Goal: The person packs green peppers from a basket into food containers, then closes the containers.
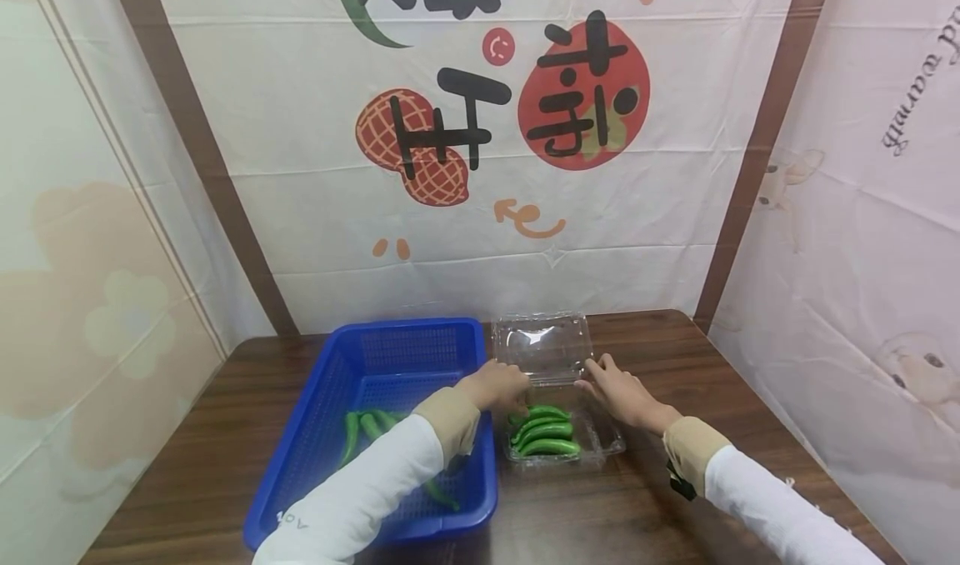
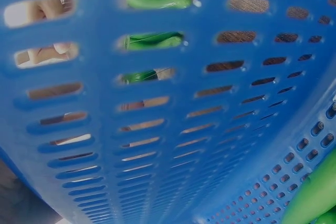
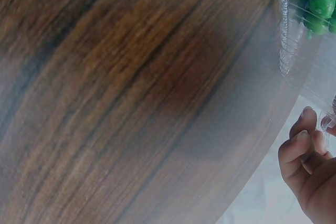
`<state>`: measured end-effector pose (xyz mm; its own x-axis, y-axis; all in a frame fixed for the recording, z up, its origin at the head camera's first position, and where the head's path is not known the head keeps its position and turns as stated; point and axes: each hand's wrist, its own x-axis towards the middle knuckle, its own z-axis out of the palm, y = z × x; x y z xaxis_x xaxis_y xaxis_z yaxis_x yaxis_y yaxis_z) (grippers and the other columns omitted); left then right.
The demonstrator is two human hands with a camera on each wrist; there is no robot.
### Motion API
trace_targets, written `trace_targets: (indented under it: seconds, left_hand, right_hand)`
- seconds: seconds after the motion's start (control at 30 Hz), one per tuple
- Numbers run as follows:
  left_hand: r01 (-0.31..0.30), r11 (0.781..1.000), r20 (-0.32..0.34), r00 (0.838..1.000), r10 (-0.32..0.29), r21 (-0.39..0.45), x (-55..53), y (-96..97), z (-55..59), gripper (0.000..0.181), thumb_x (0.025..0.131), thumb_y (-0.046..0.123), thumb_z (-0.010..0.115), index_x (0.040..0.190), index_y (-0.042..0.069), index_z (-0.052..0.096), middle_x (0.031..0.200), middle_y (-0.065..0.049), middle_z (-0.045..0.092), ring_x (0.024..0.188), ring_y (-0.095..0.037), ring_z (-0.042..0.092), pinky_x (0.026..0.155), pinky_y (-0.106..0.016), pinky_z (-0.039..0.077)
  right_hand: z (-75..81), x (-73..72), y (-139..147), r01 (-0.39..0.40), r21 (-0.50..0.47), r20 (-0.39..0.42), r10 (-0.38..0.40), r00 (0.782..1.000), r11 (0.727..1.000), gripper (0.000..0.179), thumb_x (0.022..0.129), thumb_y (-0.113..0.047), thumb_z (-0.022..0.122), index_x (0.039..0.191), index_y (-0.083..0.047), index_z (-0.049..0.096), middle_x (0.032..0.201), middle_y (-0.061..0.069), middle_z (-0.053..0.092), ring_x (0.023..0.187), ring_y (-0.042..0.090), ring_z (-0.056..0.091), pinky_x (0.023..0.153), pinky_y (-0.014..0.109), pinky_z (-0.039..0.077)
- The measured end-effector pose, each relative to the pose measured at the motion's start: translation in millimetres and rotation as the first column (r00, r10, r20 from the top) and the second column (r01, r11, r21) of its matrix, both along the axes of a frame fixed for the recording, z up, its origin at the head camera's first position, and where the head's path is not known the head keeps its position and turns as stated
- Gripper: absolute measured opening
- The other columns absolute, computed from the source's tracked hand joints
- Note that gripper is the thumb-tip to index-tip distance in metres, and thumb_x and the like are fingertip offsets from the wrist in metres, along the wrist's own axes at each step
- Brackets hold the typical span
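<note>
Presently I read the step in hand as handling the lid (image 1: 542, 342) of a clear plastic clamshell (image 1: 613, 446), which lies open just right of centre in the lower half of the head view. Its lid stands raised along the far edge, not yet down over the filled half. Inside I count at least 4 green chili peppers (image 1: 551, 447), lying side by side toward the left of the base. More loose peppers (image 1: 350, 436) lie in the blue plastic basket (image 1: 411, 351) at lower left, close beside the clamshell on the wood-grain table (image 1: 570, 515).

The next move, as I judge it, calls for an even hold at both corners and a smooth swing of the lid, with fingers kept out from under the rim; uneven force could skew the thin plastic or drag the base.

My right hand (image 1: 618, 393) is at the lid's lower right corner. Its fingers are bent well in, and the right wrist view, at its lower right edge, shows the fingertips apparently pinching the clear plastic. My left hand (image 1: 498, 384) is at the opposite corner, knuckles up and fingers bent downward; its fingertips are hidden in the head view and only glimpsed through the basket's slots in the left wrist view, so I cannot tell whether it grasps the plastic or merely touches it.
</note>
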<state>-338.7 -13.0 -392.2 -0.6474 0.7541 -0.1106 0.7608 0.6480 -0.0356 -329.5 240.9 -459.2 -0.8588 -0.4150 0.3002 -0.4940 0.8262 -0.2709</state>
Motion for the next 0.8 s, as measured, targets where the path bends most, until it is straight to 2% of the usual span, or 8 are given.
trace_targets:
  seconds: [0.23,0.43,0.57,0.8]
  left_hand:
    - [0.012,1.000,0.018,1.000,-0.012,0.024,0.6,-1.1,2.1,0.015,0.087,0.023,0.075,0.101,0.018,0.077,0.091,0.005,0.073,0.083,-0.016,0.067,0.076,-0.035,0.051]
    - [0.022,0.998,0.068,0.997,-0.027,0.065,0.9,-1.4,5.6,0.014,0.089,0.014,0.071,0.102,0.014,0.076,0.094,0.004,0.072,0.081,-0.013,0.066,0.075,-0.031,0.053]
    - [0.057,0.995,0.052,0.997,-0.061,0.083,-1.0,-1.2,7.2,0.014,0.089,0.012,0.070,0.101,0.014,0.077,0.092,0.004,0.072,0.079,-0.013,0.065,0.073,-0.031,0.053]
    - [0.100,0.987,0.024,0.994,-0.104,0.129,-2.8,-5.3,19.0,0.010,0.089,0.014,0.071,0.097,0.014,0.077,0.082,0.005,0.070,0.073,-0.012,0.062,0.069,-0.031,0.052]
  right_hand:
    - [0.9,2.4,-0.6,-0.006,-0.009,0.002,0.006,1.000,1.000,0.019,0.103,-0.026,0.054,0.109,-0.008,0.048,0.090,0.009,0.040,0.050,0.015,0.043,0.043,0.032,0.037]
    - [-0.9,1.6,-0.6,0.005,0.003,0.025,-0.005,1.000,1.000,0.020,0.103,-0.028,0.053,0.110,-0.009,0.048,0.091,0.009,0.041,0.051,0.015,0.044,0.045,0.032,0.038]
    - [-1.6,0.5,-0.6,0.010,0.006,0.035,-0.010,0.999,1.000,0.021,0.103,-0.029,0.053,0.110,-0.010,0.049,0.092,0.009,0.042,0.052,0.015,0.045,0.045,0.032,0.038]
    - [-0.4,-1.0,-1.0,0.016,0.004,0.034,-0.016,0.999,1.000,0.022,0.103,-0.029,0.053,0.111,-0.009,0.049,0.091,0.009,0.042,0.052,0.015,0.046,0.046,0.032,0.040]
